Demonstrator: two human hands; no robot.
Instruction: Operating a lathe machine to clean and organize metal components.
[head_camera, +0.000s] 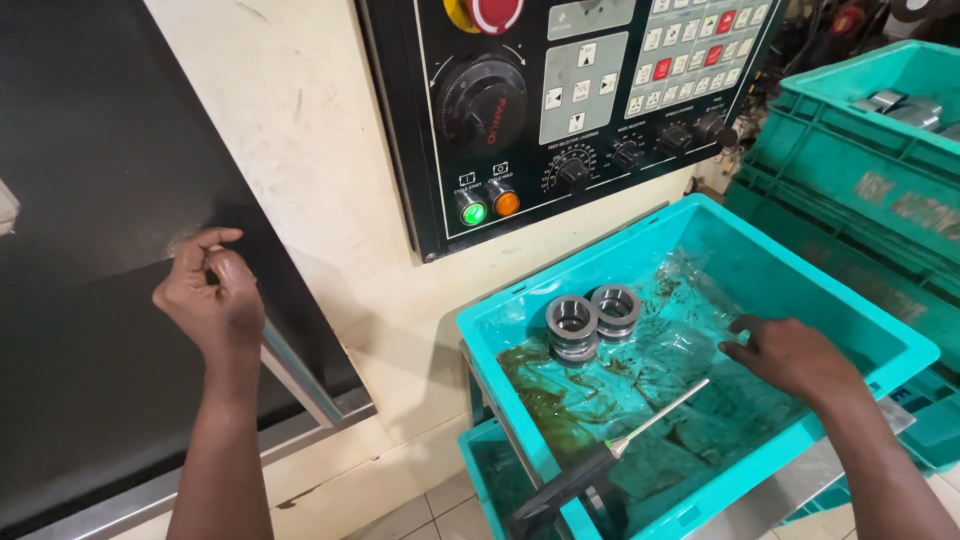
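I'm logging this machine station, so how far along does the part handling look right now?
Done: two stacks of metal rings stand in the teal bin. In hand: nothing held; the right hand hovers empty inside the bin, and the left hand rests against the dark machine door. Left: much bare bin floor; a screwdriver lies untouched.

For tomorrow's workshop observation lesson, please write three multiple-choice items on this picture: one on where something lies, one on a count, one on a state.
1. Where do the metal rings lie?
A. in the turquoise crate
B. on the floor
C. in the left hand

2. How many stacks of rings show in that crate?
A. five
B. two
C. none

3. What is the right hand doing?
A. gripping the screwdriver
B. pressing a button
C. reaching into the crate, holding nothing

Answers: 1 A, the rings sit on the crate's oily bottom; 2 B, two stacks stand side by side; 3 C, it hovers empty while the left hand is by the dark door.
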